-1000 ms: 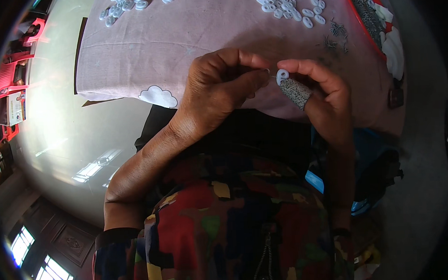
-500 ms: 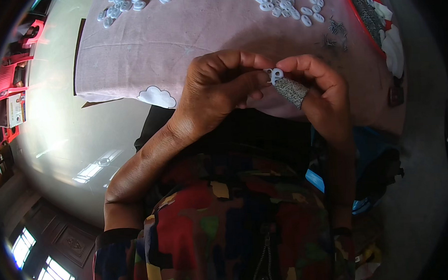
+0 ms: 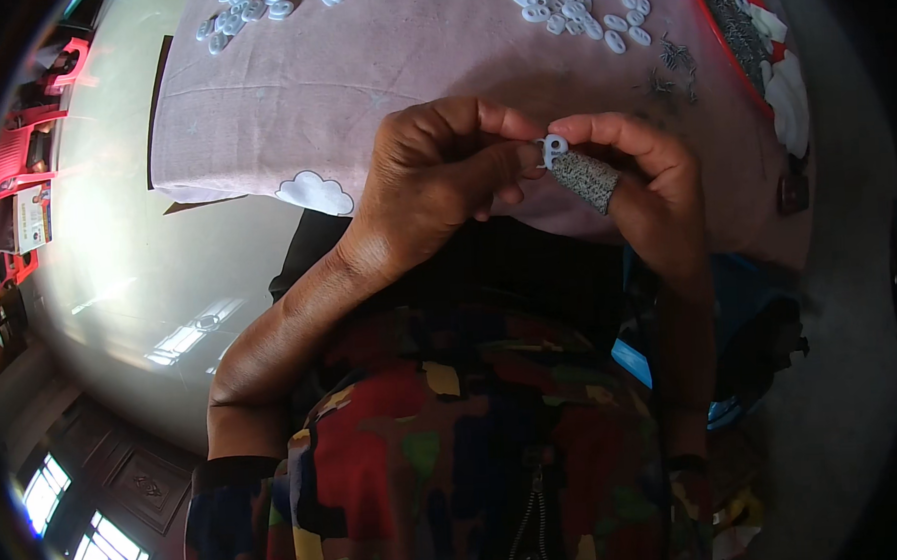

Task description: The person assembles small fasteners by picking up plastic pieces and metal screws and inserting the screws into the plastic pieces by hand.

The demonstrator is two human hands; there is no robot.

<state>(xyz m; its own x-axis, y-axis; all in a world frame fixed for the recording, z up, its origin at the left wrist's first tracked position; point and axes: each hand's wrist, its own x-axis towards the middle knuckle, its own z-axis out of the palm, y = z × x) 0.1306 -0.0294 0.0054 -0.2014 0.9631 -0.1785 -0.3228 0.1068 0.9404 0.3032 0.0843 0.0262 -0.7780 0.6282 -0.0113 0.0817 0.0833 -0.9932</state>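
A small white plastic piece with round holes (image 3: 555, 147) is pinched between my two hands above the table's near edge. Thumb and forefinger of my left hand (image 3: 419, 181) close on its left side. From the right, my right hand (image 3: 660, 186) presses it between forefinger and thumb. A grey speckled finger cover (image 3: 586, 184) wraps the right thumb. Whether a smaller part sits in the plastic piece is hidden by the fingers. Beyond my hands, similar white oval pieces (image 3: 569, 14) lie loose, near a scatter of tiny dark metal bits (image 3: 673, 55).
A pink cloth (image 3: 301, 106) covers the table. More white ovals (image 3: 245, 11) are grouped at the far left. At the far right stands a red-rimmed basin (image 3: 731, 52) of small grey parts, with white cloth (image 3: 789, 105) beside it. Red plastic chairs (image 3: 11, 154) stand farther left.
My right hand has shifted very slightly right, and its forefinger lies a little differently on the white piece. Both hands still grip it; the table things look the same.
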